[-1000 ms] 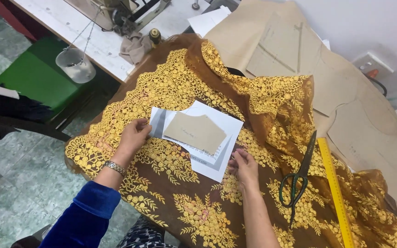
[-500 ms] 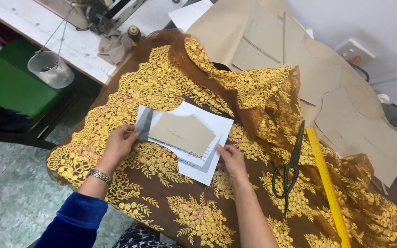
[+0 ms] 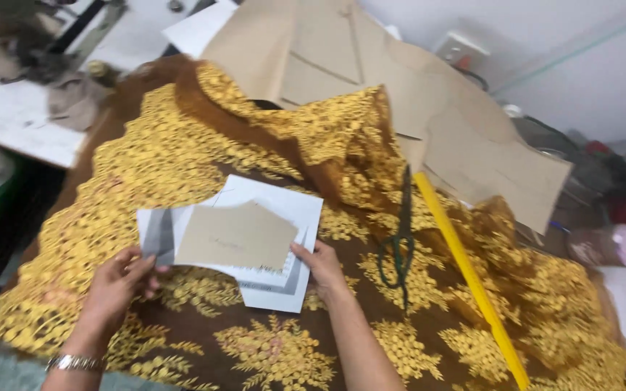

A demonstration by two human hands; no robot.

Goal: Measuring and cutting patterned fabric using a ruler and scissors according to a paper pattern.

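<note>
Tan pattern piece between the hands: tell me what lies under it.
Under the tan pattern piece lies a stack of white sheets with a grey one showing at the left edge. Under those spreads the gold lace fabric. How many sheets are in the stack is hidden.

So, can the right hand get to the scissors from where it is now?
Probably yes. The right hand rests at the edge of the papers, and the scissors lie beside it on the lace fabric, uncovered, with nothing between them.
</note>
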